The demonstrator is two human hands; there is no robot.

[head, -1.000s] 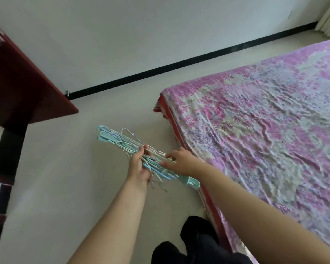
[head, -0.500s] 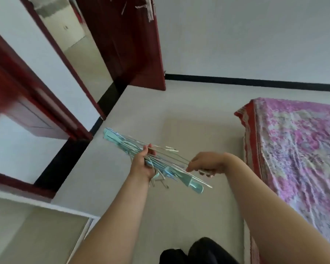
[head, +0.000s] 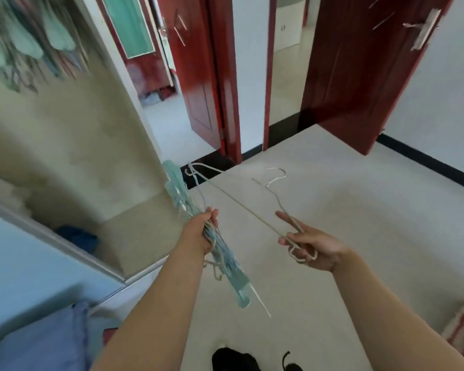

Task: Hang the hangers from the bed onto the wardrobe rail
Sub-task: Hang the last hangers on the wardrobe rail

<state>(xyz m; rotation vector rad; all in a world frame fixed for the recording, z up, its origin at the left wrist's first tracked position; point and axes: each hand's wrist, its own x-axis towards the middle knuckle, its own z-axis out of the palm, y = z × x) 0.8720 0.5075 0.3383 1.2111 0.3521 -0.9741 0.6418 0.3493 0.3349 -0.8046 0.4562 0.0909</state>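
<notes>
Above a pale tiled floor (head: 319,236), both bare forearms reaching forward. Left hand (head: 202,231) fisted tight around a bundle of hangers (head: 225,261), teal plastic and thin wire, slanting from upper left down to lower right. Right hand (head: 310,249) palm up, fingers loosely curled, pinching one corner of a single white wire hanger (head: 241,202) drawn out from the bundle, its hook (head: 275,176) pointing away. At left, an open wardrobe (head: 65,156), blurred, with something blue (head: 77,235) inside. Red doors (head: 359,70) beyond.
</notes>
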